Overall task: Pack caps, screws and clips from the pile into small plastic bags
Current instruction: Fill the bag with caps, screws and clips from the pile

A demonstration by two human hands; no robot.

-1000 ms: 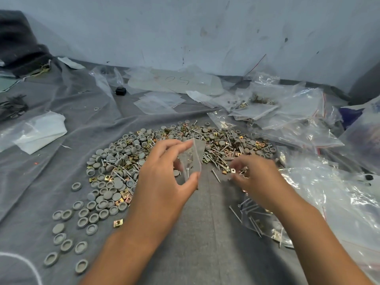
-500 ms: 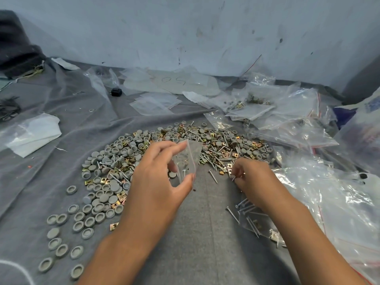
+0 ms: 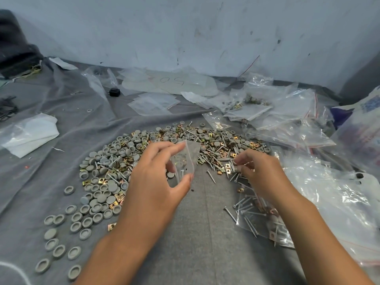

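Holding a small plastic bag (image 3: pixel 186 159) upright, the left hand (image 3: pixel 153 182) is pinching it between the thumb below and the curled fingers above (a screw is showing through the clear film). This bag is hanging just above the near edge of the pile (image 3: pixel 164 159), the mixed heap of grey caps, screws and brass clips on the grey cloth (image 3: pixel 197 233).

The right hand (image 3: pixel 261 175) is reaching into the near right edge of the pile, its fingertips (image 3: pixel 236 162) curling together over the screws; whether they are gripping one cannot be told.

Nearer than the pile, between the two forearms, a strip of bare cloth is lying open. Left of the pile, loose caps (image 3: pixel 67 225) are trailing toward the cloth's near edge. Right of the pile, a filled bag of screws (image 3: pixel 259 221) is lying under the right forearm, and clear bags (image 3: pixel 287 112) are crowding the far right side.
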